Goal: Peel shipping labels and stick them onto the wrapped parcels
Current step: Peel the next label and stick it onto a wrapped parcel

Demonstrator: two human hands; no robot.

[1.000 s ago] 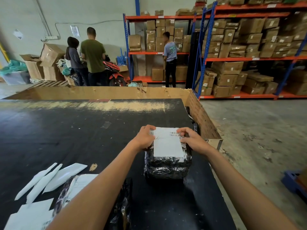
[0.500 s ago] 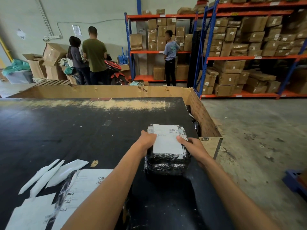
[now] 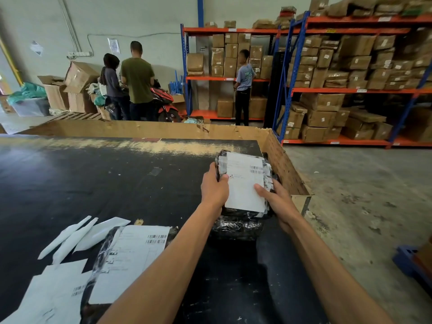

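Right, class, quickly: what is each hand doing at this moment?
Left hand: gripping the left side of the black wrapped parcel, thumb on its label.
Right hand: gripping the parcel's right side, thumb on the label.

parcel point(image 3: 243, 188) sits at the table's point(image 3: 93, 183) far right, a second parcel point(image 3: 131, 260) near left, shelves point(image 3: 339, 90) behind.

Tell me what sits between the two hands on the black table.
In the head view, the black wrapped parcel with a white shipping label lies between the left hand and right hand; both grip its sides.
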